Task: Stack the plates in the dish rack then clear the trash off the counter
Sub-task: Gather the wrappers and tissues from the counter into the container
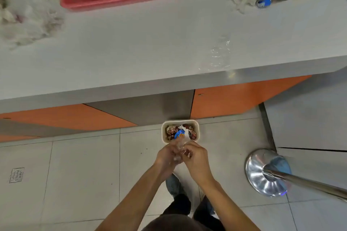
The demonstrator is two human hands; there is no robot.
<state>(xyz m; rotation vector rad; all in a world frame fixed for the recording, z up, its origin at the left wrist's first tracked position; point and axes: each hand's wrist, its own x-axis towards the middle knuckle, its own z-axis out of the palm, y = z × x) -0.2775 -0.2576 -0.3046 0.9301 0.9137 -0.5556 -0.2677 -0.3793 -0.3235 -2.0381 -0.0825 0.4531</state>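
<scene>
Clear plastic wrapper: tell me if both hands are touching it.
Touching. The head view shows the left hand and right hand both pinching the clear plastic wrapper above the trash bin.

Both bare arms reach forward and down, converging, and the left hand [167, 157] and right hand [197, 161] meet in front of the body, fingers curled inward, pinching a crumpled clear wrapper [179, 153] between them.

Both hands [181, 155] crumple clear wrapper [180, 151] over bin [197, 127] — counter [150, 47] w/ trash.
</scene>
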